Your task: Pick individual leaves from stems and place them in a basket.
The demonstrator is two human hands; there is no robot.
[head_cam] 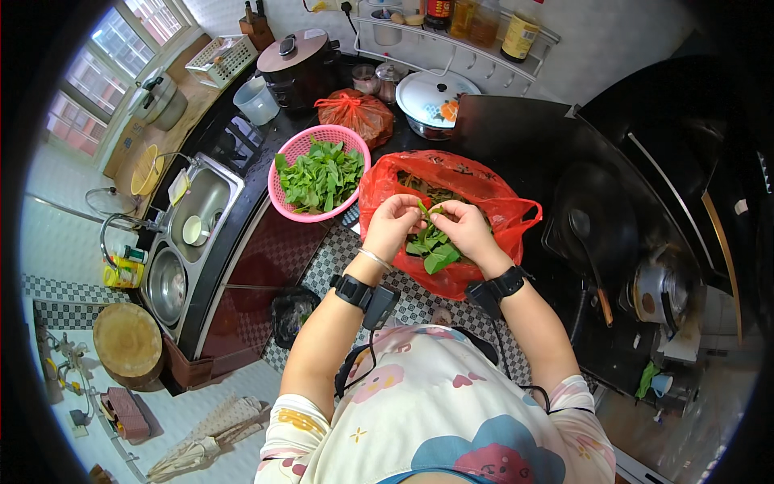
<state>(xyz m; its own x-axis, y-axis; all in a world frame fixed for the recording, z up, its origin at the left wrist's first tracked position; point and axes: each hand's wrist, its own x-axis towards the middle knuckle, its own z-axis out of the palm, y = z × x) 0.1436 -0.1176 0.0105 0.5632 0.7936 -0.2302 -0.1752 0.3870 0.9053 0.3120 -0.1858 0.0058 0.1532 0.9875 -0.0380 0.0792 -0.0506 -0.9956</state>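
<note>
Both hands meet over an open red plastic bag (450,162) that holds leafy greens and stems. Between the fingertips of my left hand (396,221) and my right hand (462,224) is a sprig of leafy greens (440,257). Its stem end is pinched on both sides, and its broad leaves hang down over the bag. Left of the bag, touching or nearly touching it, stands a pink plastic colander (279,198) heaped with green leaves (320,175). My palms hide part of the bag's contents.
A knotted red bag (357,118), a lidded enamel pot (438,100) and an electric cooker (296,66) stand behind. To the left is a double sink (202,193) with a cup (195,231). A wok (583,218) with a ladle and a metal pot (656,290) stand right.
</note>
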